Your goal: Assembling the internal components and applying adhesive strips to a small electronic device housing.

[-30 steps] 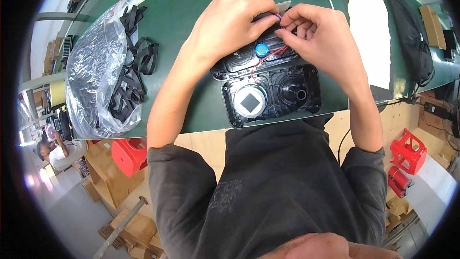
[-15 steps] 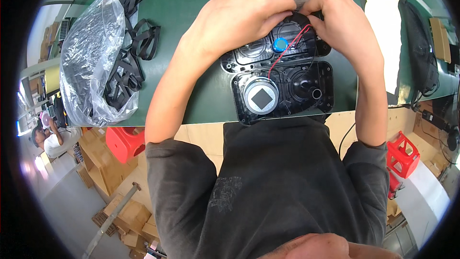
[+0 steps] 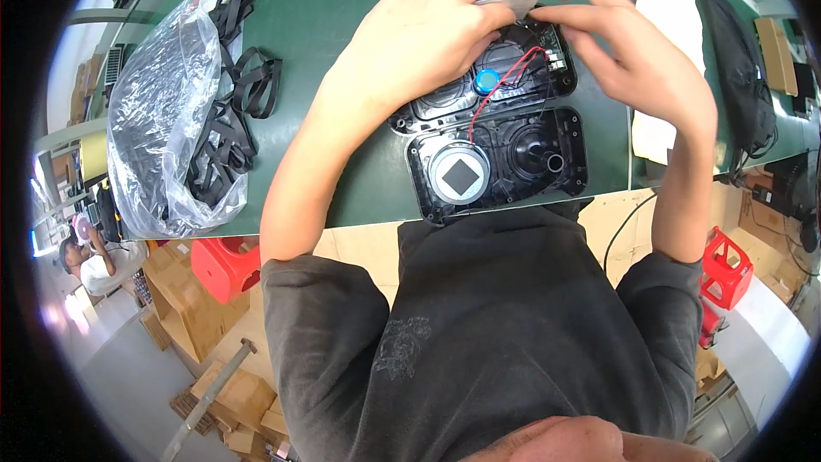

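Right hand (image 3: 640,50) is now spreading fingers apart, exposing white connectors (image 3: 556,62); left hand (image 3: 428,34) touching grey panel (image 3: 520,3), can't tell grip. Speaker housing (image 3: 513,181) lying open, near edge of counter (image 3: 359,192).

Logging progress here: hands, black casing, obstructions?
Left hand holds grey plate; right hand open beside it. Black casing halves lie insides up. Red wire runs between halves.

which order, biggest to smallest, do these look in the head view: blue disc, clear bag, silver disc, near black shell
Largest to smallest as they look in the head view:
clear bag
near black shell
silver disc
blue disc
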Available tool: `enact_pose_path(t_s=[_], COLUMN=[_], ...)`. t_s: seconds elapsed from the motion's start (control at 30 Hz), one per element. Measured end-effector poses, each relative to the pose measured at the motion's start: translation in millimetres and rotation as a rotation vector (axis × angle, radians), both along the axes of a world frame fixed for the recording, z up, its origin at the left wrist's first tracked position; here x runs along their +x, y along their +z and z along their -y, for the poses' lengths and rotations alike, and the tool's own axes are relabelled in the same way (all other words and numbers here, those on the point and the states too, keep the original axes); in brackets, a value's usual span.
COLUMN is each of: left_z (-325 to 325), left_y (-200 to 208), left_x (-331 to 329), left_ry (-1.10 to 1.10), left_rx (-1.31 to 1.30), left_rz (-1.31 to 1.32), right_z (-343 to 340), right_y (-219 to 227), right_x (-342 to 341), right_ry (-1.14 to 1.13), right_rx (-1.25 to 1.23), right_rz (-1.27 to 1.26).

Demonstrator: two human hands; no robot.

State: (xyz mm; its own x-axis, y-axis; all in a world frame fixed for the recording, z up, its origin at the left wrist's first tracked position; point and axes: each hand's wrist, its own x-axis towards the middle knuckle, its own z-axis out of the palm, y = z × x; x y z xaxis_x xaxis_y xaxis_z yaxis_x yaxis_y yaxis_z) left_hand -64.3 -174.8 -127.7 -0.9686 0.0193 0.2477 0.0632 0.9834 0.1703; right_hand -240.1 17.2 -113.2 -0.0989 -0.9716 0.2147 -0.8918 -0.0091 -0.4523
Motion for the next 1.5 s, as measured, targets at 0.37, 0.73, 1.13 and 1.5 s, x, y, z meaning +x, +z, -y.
enact_pose_path(t_s=[0.37, 0.73, 1.13, 1.5], left_z=[-2.6, -6.2, -22.2, -26.5], left_y=[0.7, -4.8, 16.2, 33.1], left_x=[-13.0, -13.8, -32.3, -38.0], left_ry=[-0.073, -0.141, -0.093, -0.080], left_rx=[-0.009, -0.062, -0.147, -0.178], left_rz=[0.061, -0.015, 0.138, 0.259], right_z=[-11.3, -7.9, -21.0, -184.1], right_y=[-0.3, -14.6, -12.6, -0.7], right_x=[12.2, 0.2, 10.7, -32.7], right_ry=[0.058, 0.171, 0.078, -0.348], right_rx=[-0.093, -0.067, -0.261, 0.210], right_rz=[-0.210, -0.107, -0.284, 0.174])
